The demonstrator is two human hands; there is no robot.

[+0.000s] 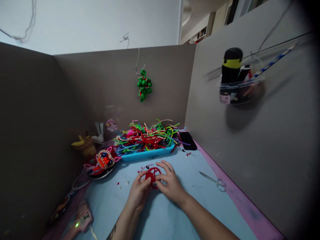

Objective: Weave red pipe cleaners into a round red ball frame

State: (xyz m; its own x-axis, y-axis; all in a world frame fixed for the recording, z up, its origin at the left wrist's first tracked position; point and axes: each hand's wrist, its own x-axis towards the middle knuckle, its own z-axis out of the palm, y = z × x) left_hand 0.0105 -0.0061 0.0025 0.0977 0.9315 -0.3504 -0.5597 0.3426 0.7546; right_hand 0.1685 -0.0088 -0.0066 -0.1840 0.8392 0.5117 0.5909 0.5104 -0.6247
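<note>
A piece of bent red pipe cleaner (pixel 155 171), shaped into loops with a denser red patch on its left, is held between both hands just above the blue cloth. My left hand (pixel 140 186) pinches the dense part between thumb and fingers. On the looped right side, my right hand (pixel 170 181) closes its thumb and index finger on the red strand, with the other fingers raised. Just behind the hands lies a small strand with a dark bead-like bit (pixel 147 167). The fingers hide part of the red piece.
A blue tray (pixel 147 155) heaped with coloured pipe cleaners stands behind. Scissors (pixel 212 181) and a black phone (pixel 188 141) lie right; a lit pink glue gun (pixel 81 220) and a plate of finished pieces (pixel 103 173) sit left. Grey panels (pixel 120 86) enclose the table; a green ornament (pixel 144 86) hangs there.
</note>
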